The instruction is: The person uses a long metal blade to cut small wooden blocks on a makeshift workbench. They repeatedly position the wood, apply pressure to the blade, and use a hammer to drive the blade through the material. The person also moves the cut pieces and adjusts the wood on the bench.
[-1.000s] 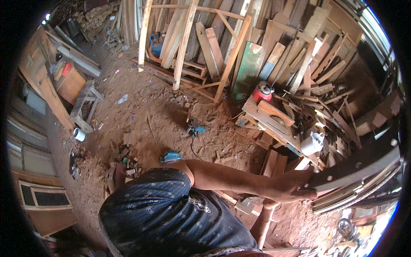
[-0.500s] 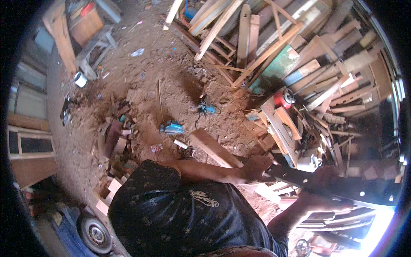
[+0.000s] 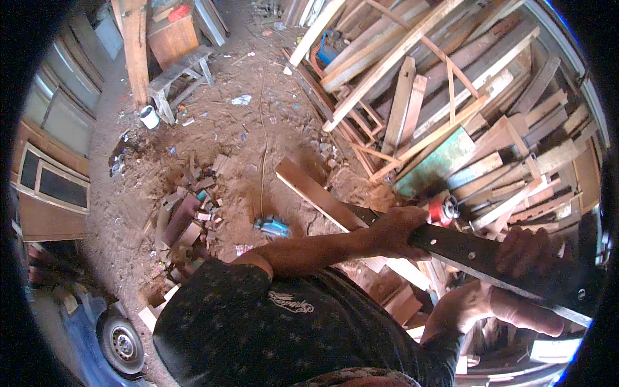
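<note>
My left hand (image 3: pixel 401 231) is closed around a long, flat, dark bar (image 3: pixel 454 253) with round holes along it and a pale, shiny lower edge. Farther right, my right hand (image 3: pixel 509 287) grips the same bar, its fingers over the top edge and the thumb below. A short dark stretch shows beyond my left hand, beside a light wooden plank (image 3: pixel 316 197) slanting up to the left; whether they touch, I cannot tell. The bar's right end fades into the dark rim of the view.
A blue power tool (image 3: pixel 272 226) lies on the dirt floor near wood offcuts (image 3: pixel 187 216). Stacked boards (image 3: pixel 438 97) fill the right side, with a red can-like object (image 3: pixel 442 209) before them. A white cup (image 3: pixel 149 117), a wooden bench (image 3: pixel 180 80) and a wheel (image 3: pixel 121 342) are at left.
The view has shifted, so the floor and boards sit lower and farther right. Both hands keep hold of the bar, which shows more clearly now.
</note>
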The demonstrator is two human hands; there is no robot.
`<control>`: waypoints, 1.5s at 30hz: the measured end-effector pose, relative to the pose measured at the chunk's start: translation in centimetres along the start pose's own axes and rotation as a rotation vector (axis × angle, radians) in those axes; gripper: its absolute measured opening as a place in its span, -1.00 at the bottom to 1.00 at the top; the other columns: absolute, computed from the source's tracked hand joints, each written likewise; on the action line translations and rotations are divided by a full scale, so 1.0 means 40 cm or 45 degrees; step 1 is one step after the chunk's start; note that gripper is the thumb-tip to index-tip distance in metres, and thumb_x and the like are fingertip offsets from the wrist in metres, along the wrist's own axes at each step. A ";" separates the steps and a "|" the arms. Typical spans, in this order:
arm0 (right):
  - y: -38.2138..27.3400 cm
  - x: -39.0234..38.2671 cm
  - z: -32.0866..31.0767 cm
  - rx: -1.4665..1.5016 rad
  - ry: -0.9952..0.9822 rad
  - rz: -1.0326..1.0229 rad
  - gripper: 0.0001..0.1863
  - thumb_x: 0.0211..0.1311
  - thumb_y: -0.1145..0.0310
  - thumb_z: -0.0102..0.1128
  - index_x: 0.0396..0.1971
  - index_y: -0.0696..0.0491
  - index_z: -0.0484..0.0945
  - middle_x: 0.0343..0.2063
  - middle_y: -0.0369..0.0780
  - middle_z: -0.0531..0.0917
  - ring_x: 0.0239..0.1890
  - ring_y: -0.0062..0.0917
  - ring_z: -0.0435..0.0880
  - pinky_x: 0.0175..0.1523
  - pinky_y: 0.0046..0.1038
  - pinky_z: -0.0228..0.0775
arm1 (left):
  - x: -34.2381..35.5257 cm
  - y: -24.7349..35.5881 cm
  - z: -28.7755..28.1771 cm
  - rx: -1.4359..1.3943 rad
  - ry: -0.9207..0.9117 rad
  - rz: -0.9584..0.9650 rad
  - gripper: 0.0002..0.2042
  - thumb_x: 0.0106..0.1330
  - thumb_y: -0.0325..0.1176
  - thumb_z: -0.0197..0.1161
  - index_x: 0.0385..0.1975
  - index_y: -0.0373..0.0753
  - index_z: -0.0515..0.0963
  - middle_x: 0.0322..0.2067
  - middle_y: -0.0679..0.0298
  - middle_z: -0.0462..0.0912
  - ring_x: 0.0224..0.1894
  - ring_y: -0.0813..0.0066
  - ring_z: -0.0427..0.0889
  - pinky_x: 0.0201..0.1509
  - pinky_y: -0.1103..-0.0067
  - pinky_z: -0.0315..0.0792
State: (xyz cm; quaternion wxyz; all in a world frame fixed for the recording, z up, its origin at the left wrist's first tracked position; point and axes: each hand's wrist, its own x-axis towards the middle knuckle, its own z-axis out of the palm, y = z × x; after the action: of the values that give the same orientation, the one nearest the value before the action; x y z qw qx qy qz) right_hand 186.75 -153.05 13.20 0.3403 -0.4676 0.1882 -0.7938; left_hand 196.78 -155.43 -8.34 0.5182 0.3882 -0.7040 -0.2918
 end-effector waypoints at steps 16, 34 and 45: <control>0.728 0.327 0.274 0.624 -0.837 -0.007 -0.21 0.13 -0.46 0.14 -0.27 0.09 0.31 -0.63 -0.32 0.30 -0.67 -0.59 0.23 -0.51 -0.56 0.13 | 0.422 -0.544 -0.422 0.223 0.214 0.157 -0.45 -0.13 -0.02 0.58 -0.30 -0.25 0.47 -0.44 0.05 0.54 -0.33 -0.08 0.60 -0.29 0.20 0.42; 1.654 0.398 1.090 0.841 -0.823 -0.178 -0.28 0.23 -0.40 0.17 -0.42 0.06 0.29 -0.65 -0.35 0.25 -0.72 -0.65 0.17 -0.60 -0.60 0.07 | 0.802 -1.296 -1.334 0.117 0.100 0.154 -0.45 -0.10 0.00 0.57 -0.26 -0.24 0.49 -0.40 0.01 0.57 -0.29 -0.10 0.63 -0.26 0.19 0.43; 2.359 0.646 1.610 0.693 -0.919 -0.067 -0.30 0.26 -0.36 0.15 -0.38 0.10 0.34 -0.67 -0.36 0.29 -0.73 -0.62 0.17 -0.59 -0.57 0.07 | 1.220 -1.774 -2.035 0.290 -0.045 0.179 -0.49 -0.08 -0.01 0.56 -0.34 -0.23 0.47 -0.47 0.05 0.55 -0.35 -0.09 0.63 -0.31 0.21 0.44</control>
State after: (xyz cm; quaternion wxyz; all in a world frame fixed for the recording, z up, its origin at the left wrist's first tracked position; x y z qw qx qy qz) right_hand 268.64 -236.13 2.53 0.4743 -0.6126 -0.1700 -0.6089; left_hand 284.05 -235.06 -17.68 0.4775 0.3892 -0.7669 -0.1798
